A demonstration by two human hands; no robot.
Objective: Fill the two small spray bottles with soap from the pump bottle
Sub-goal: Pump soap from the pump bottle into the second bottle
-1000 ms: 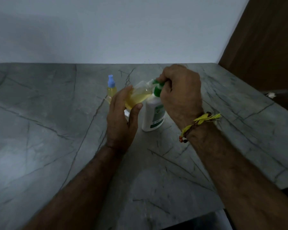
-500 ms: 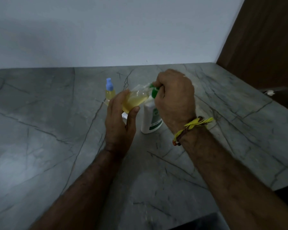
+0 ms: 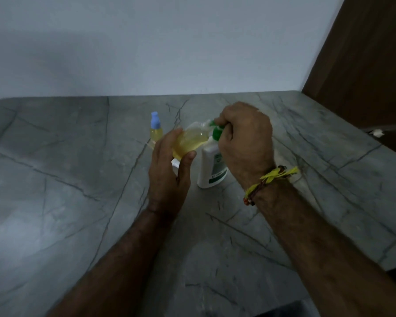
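so the left hand (image 3: 169, 170) is wrapped around a small clear bottle (image 3: 189, 140), fingers and thumb curled round its lower half, tipping it on its side so the open neck points toward 2 o'clock, right at the green pump nozzle (image 3: 212, 123); makes sense, the spout is short so you bring the mouth to it instead of the other way round; the bottle looks mostly full of yellow soap already, so I'd guess this one's nearly done

right hand (image 3: 245, 143) is clenched over the pump head, pressing or about to press, can't tell which; the white pump bottle (image 3: 212, 170) stands on the grey stone counter (image 3: 78, 202) at about 3 o'clock from the left hand, upright so it stays put under the push

second little bottle (image 3: 156, 131), blue cap on and yellow inside, sits at 11 o'clock from the left hand, parked out of the way; something small and white (image 3: 174, 163) peeks out behind the left thumb, can't tell what it is
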